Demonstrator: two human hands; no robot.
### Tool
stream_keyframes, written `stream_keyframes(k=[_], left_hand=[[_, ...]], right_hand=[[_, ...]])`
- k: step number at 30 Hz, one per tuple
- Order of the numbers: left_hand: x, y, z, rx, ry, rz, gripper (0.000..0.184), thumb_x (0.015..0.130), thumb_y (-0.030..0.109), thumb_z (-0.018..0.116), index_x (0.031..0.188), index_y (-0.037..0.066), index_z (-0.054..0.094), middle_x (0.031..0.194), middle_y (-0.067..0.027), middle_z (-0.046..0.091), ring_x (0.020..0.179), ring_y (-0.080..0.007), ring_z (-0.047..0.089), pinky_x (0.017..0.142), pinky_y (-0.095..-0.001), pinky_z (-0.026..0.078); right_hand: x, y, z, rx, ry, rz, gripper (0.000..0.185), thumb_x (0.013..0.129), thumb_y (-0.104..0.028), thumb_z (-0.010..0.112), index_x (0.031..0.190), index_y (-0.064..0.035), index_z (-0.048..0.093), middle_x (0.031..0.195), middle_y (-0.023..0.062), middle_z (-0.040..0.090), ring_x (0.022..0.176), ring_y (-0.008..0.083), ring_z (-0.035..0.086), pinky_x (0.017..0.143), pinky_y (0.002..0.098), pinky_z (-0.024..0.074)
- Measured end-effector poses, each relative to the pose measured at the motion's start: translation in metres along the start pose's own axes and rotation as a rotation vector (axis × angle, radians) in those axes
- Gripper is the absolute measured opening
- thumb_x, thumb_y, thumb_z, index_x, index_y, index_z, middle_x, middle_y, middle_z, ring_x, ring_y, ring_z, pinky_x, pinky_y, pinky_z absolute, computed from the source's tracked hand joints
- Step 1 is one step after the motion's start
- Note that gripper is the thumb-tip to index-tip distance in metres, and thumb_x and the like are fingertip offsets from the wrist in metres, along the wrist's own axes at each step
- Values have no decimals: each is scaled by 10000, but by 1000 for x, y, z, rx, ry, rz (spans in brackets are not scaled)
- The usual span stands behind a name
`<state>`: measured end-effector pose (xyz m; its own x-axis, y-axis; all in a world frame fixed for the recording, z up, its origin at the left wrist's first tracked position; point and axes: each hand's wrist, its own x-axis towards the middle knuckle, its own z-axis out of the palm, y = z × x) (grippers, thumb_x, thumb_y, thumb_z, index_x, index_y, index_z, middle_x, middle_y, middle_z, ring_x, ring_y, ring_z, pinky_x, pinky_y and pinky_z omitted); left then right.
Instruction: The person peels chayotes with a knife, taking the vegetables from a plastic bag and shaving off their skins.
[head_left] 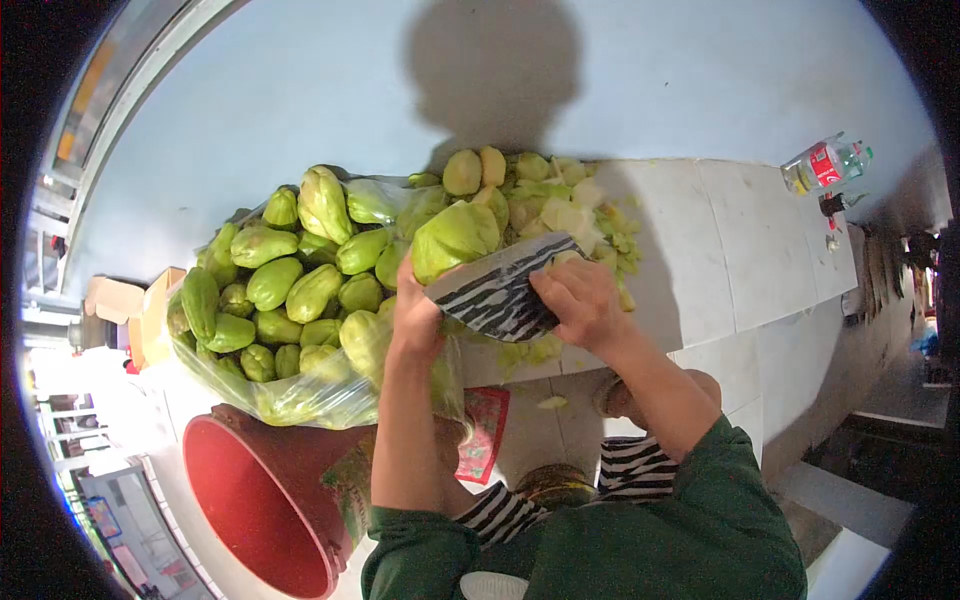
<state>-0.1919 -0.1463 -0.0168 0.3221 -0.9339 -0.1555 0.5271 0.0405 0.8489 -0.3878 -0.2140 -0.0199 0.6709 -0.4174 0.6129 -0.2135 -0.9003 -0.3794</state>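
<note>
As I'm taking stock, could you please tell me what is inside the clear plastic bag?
The clear plastic bag holds a heap of green chayotes, the upper ones plainly visible. They hide whatever lies deeper, and the bag's bottom cannot be seen.

Before me at 12 o'clock, a soft round shadow (493, 75) darkens the wall (680, 90); glare bleaches 9 o'clock, 4 o'clock is dim, edges bend.

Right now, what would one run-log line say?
left hand: holds lumpy green chayote | right hand: grips broad zebra-striped knife | blade contact: unclear | nearby: clear plastic bag of whole pear-shaped chayotes
</note>
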Motion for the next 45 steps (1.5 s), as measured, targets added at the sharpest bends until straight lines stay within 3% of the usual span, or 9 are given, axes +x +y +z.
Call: stream_keyframes(k=[5,10,16,19,24,28,35,40,45], left_hand=[[-12,13,9,81,-119,-57,578,698,170,779,1182,9,506,927,-71,598,731,-172,595,504,-299,507],[-13,16,11,69,-90,-19,571,700,172,786,1170,6,508,918,-74,595,706,-167,594,467,-288,493],[-8,1,-6,235,-23,14,653,790,329,733,1287,24,441,1084,-97,586,964,-212,584,832,-384,510],[-4,6,1,-273,106,230,749,924,659,265,1408,93,349,1351,-118,472,1217,-321,467,1020,-520,366],[4,3,-10,-561,88,-155,642,916,585,376,1273,63,483,1120,-182,594,968,-346,593,809,-480,501],[6,3,-7,-669,79,-163,553,931,505,407,1213,38,500,1030,-171,612,830,-332,603,733,-454,516],[9,-7,-2,-530,250,-243,508,933,490,435,1184,61,540,1052,-142,632,904,-299,621,774,-449,521],[9,-20,8,-530,132,-175,448,910,471,507,1118,79,568,1006,-89,641,886,-239,624,804,-371,514],[5,-25,16,-589,34,-180,450,915,441,520,1159,65,555,1025,-80,643,887,-207,632,800,-344,524]], right_hand=[[6,19,4,-165,-111,644,186,790,-96,622,930,-37,515,722,208,616,662,418,603,577,499,467],[6,15,5,-97,-49,600,139,842,-114,590,922,-39,505,702,206,619,674,415,613,591,495,469],[5,24,11,-47,85,617,152,852,-136,602,924,-32,518,705,197,609,624,397,595,571,466,465],[7,27,7,16,204,685,206,857,-134,625,973,-17,502,688,162,603,569,339,583,554,431,463],[11,31,0,763,438,963,211,853,-131,656,916,11,512,668,110,591,525,234,537,529,363,450],[2,16,9,129,272,768,218,837,-149,651,964,-6,546,725,161,607,615,310,612,587,409,493],[-11,1,12,-121,10,150,478,603,-217,738,1017,-43,573,896,125,653,767,320,637,664,400,492],[-2,-17,14,-204,-46,-103,281,751,-167,577,1020,-94,540,796,7,583,706,164,607,609,318,481],[-2,-21,14,-178,-43,-102,314,713,-144,594,1010,-62,537,783,30,584,670,190,598,589,322,464]])
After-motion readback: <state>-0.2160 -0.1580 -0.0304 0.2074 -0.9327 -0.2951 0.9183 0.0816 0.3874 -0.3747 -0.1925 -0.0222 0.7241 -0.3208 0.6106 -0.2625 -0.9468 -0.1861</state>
